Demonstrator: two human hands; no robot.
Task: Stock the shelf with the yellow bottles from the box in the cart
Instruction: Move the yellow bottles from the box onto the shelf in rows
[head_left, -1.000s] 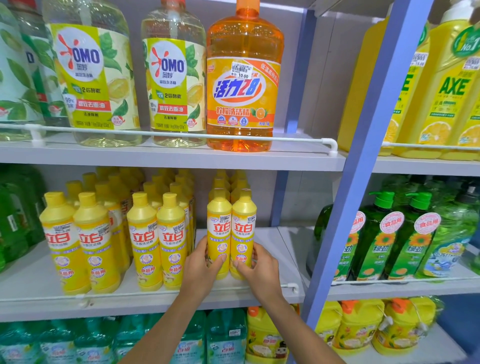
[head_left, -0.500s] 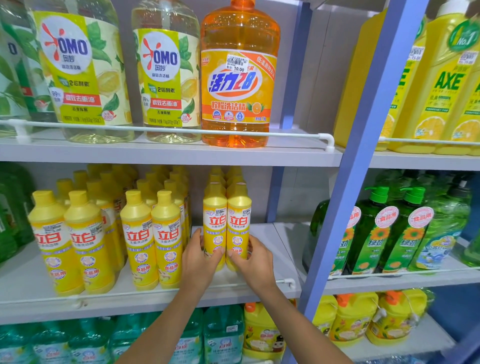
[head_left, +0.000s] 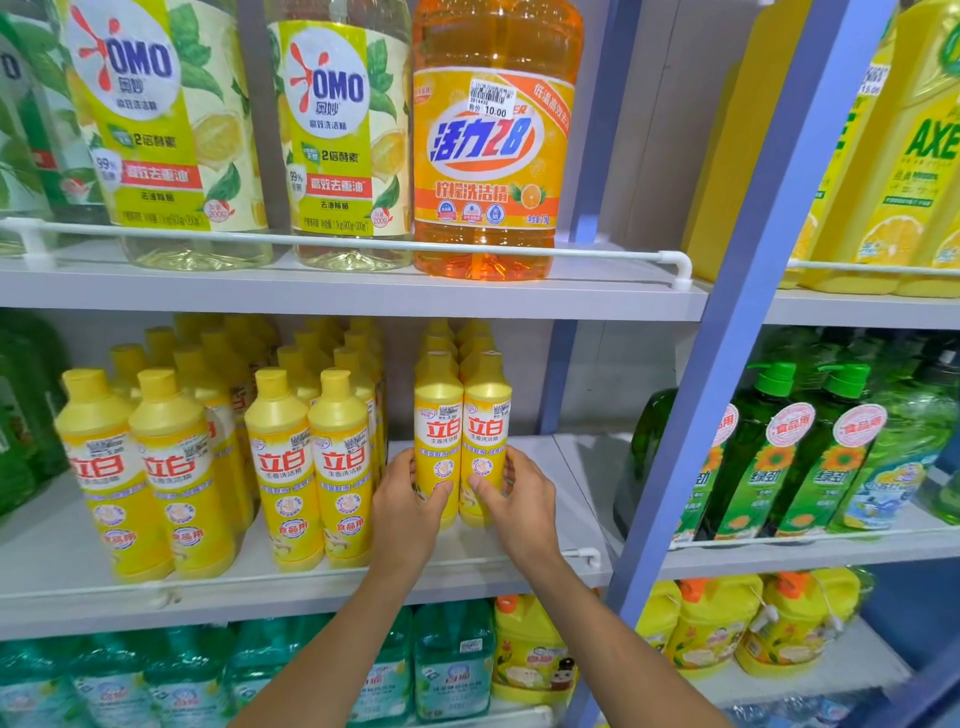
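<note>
Two yellow bottles stand side by side at the front of the right-hand row on the middle shelf (head_left: 524, 566). My left hand (head_left: 408, 512) grips the left yellow bottle (head_left: 438, 431) low down, thumb across its front. My right hand (head_left: 519, 501) grips the right yellow bottle (head_left: 487, 426) the same way. Both bottles are upright on the shelf board, with more yellow bottles lined up behind them. Further rows of the same yellow bottles (head_left: 306, 457) stand to the left. The box and the cart are out of view.
A white rail (head_left: 589, 556) runs along the shelf's front edge. Large OMO bottles (head_left: 337, 130) and an orange bottle (head_left: 493, 140) stand on the shelf above. A blue upright (head_left: 727, 364) divides off green pump bottles (head_left: 769, 452) to the right. Bare shelf lies right of the held pair.
Both hands have pushed the two front bottles a little deeper onto the shelf. The camera has moved closer and slightly down.
</note>
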